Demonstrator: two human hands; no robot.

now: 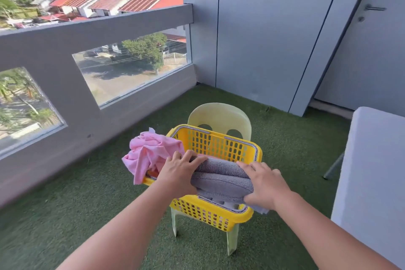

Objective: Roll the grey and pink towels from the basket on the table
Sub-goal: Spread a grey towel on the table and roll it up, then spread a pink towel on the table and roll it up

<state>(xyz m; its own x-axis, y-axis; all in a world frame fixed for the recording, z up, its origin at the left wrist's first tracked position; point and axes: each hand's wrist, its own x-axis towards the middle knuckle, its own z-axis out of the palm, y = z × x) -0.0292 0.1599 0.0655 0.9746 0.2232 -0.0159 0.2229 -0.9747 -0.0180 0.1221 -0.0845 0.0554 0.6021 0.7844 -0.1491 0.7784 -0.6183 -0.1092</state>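
A yellow perforated basket [221,144] sits on a small pale plastic chair [219,116]. Inside it lies a folded grey towel [221,178], bulging above the near rim. My left hand [177,173] grips the towel's left end and my right hand [265,184] grips its right end, thumbs underneath. A crumpled pink towel [151,151] hangs over the basket's left rim, just beyond my left hand. The white table [372,171] stands to the right, apart from the chair.
Green artificial turf [87,204] covers the balcony floor. A grey parapet wall with glass panels [98,61] runs along the left. Grey wall panels and a door with a handle [374,8] stand behind. A table leg [333,166] angles down near the chair.
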